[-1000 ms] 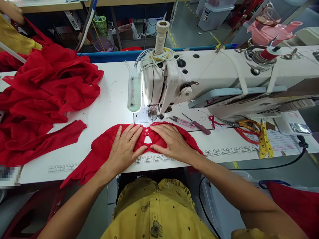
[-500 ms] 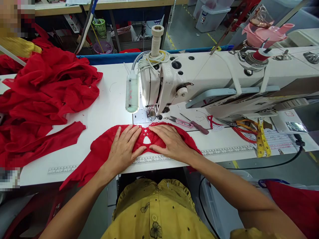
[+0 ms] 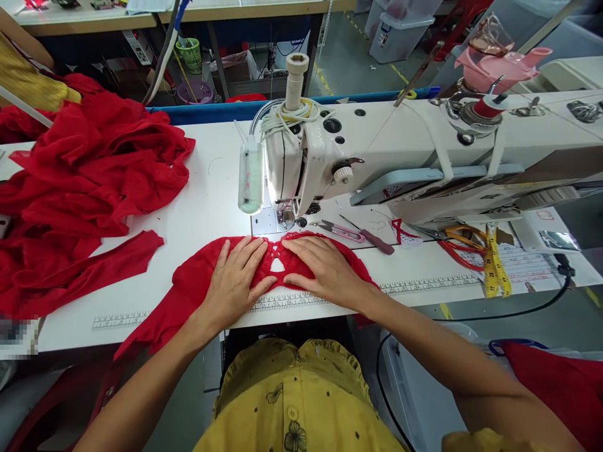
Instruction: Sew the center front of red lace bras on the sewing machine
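Co-worker's arm (image 3: 28, 41) at upper left shifted since one second ago; hands and garment unmoved. Left hand (image 3: 235, 273) and right hand (image 3: 325, 269) apart, laid flat, fingers spread, on red lace garment (image 3: 193, 271) at table (image 3: 211, 188) edge, before sewing machine (image 3: 325, 141). On machine, pink teapot-shaped container (image 3: 492, 78), crumpled clear plastic at its top. Beyond, green basket (image 3: 190, 58) (contents hard to make out) near purple basket (image 3: 200, 92); lidded bin (image 3: 399, 43) on floor, contents unclear.

Your mustard-yellow blouse (image 3: 320, 402) — ruffle-edged, with a round matching button (image 3: 293, 413) — carries a dark, outlined flower print (image 3: 295, 435).
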Action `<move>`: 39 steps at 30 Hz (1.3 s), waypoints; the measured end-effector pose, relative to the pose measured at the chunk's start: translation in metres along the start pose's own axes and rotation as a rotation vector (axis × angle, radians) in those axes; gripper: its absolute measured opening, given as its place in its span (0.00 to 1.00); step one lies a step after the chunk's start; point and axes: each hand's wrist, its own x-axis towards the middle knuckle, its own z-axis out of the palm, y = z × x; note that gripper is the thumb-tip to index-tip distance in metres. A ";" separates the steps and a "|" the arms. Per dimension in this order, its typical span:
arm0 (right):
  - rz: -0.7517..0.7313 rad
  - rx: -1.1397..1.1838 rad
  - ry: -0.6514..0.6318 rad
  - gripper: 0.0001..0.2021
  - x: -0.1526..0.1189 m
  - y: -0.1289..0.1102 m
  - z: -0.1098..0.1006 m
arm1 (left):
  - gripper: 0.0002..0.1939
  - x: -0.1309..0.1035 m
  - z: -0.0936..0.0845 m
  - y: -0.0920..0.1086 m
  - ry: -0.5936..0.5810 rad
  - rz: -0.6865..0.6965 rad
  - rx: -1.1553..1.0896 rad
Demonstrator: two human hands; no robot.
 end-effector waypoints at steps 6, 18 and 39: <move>0.132 -0.454 0.075 0.14 0.008 0.015 -0.020 | 0.30 0.018 -0.015 -0.001 0.042 -0.039 -0.054; -0.216 0.044 0.070 0.06 -0.020 -0.067 -0.029 | 0.09 0.026 -0.016 0.010 0.325 0.012 -0.070; -0.170 0.093 0.343 0.14 -0.005 -0.044 0.023 | 0.15 -0.022 -0.024 0.019 0.502 0.048 -0.169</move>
